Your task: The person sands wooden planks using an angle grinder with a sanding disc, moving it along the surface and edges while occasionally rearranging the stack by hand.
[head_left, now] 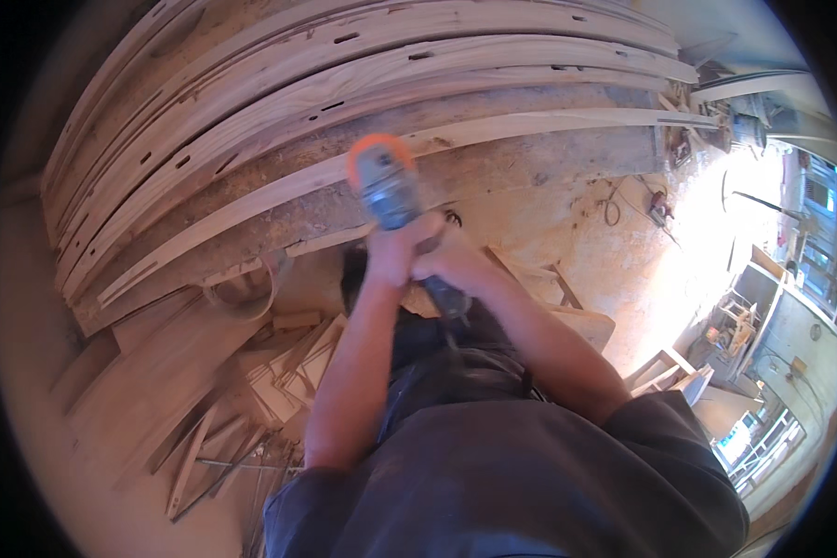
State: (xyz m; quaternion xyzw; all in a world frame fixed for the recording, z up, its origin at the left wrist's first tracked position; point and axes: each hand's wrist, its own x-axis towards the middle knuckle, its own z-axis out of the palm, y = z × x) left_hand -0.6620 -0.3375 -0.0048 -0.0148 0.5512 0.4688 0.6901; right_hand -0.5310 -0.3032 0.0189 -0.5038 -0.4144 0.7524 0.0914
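Note:
An angle grinder (388, 193), grey with an orange disc around its head, is held in front of my body, its head pointing away from me. My left hand (395, 253) is closed round its body just behind the head. Close beside it, my right hand (453, 253) is wrapped round the body further back. The grinder's dark rear end shows below my hands. Its head appears over the nearest long wooden board (298, 182); whether the disc touches the wood I cannot tell. The tool is somewhat blurred.
Several long boards with slots (344, 84) lie side by side on a worn bench (549, 158). Wood offcuts (279, 381) are piled on the floor at lower left. A red tool with a cord (659, 208) lies on the dusty floor at right, near bright sunlight.

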